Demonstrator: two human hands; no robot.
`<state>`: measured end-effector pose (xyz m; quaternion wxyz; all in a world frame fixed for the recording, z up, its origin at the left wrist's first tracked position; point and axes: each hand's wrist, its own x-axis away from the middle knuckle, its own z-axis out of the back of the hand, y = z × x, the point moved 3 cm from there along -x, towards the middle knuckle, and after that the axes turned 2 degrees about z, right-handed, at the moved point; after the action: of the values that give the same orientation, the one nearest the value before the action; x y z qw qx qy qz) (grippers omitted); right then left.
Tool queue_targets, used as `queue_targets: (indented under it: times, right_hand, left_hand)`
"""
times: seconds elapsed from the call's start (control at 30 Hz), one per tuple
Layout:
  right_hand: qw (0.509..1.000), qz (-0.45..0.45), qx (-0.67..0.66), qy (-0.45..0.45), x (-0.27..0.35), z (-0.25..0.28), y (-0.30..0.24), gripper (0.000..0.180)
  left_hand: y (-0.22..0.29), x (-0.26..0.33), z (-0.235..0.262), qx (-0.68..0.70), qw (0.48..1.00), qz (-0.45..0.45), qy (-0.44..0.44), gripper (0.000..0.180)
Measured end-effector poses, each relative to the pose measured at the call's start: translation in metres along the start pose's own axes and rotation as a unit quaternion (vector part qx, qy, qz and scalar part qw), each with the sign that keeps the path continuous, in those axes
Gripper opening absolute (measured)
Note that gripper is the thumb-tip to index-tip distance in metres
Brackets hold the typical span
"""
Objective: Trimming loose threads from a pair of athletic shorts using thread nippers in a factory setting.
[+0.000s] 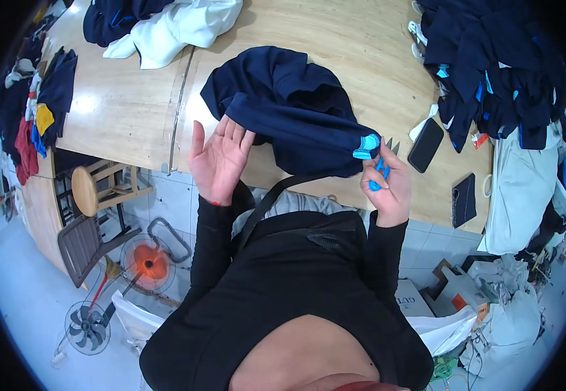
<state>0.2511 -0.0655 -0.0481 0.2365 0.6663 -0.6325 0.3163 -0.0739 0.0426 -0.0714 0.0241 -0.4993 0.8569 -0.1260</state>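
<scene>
A navy blue garment (pixel 296 85) lies bunched on the wooden table in front of me. One long narrow part of it, like a sleeve, stretches between my hands. My left hand (pixel 223 159) is palm up with its fingers extended; their tips pass under the left end of that part. At its right end, beside a light blue patch (pixel 365 146), is my right hand (pixel 388 186). It holds small scissors with blue handles (pixel 379 174), their pointed blades jutting up past the fingers. Whether the right fingers also pinch the cloth is hard to make out.
A dark phone (pixel 425 144) and a dark cloth swatch (pixel 463 201) lie to the right on the table (pixel 335 29). Navy garments (pixel 498 65) are heaped at far right, white cloth (pixel 175 29) at far left. A stool (pixel 84 189), chair and fans stand at lower left.
</scene>
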Motion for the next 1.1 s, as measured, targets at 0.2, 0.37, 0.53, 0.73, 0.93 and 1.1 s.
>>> queue_targets:
  times: [0.2,0.37,0.53,0.73,0.93,1.1]
  right_hand:
    - [1.0,0.004,0.027,0.004,0.0,-0.006,0.001,0.012]
    - [0.999,0.008,0.042,-0.008,0.003,-0.004,0.005,0.011]
    - [0.924,0.19,0.331,-0.039,0.027,-0.028,0.01,0.011]
    - [0.886,0.206,0.408,-0.075,0.035,-0.044,0.019,0.013]
    - [0.849,0.255,0.448,-0.114,0.05,-0.053,0.005,0.011]
    - [0.83,0.255,0.478,-0.135,0.051,-0.061,0.009,0.011]
  left_hand:
    - [0.0,0.003,0.0,-0.018,1.0,-0.013,0.017,0.088]
    - [0.005,0.009,0.014,-0.225,0.965,-0.022,0.135,0.059]
    - [-0.003,0.009,-0.002,-0.67,0.649,-0.22,0.287,0.018]
    - [-0.063,-0.035,-0.036,-0.86,0.5,-0.082,-0.053,0.038]
    - [-0.08,-0.034,-0.043,-0.853,0.475,0.141,-0.166,0.04]
    - [-0.101,-0.023,-0.048,-0.895,0.424,-0.031,-0.134,0.035]
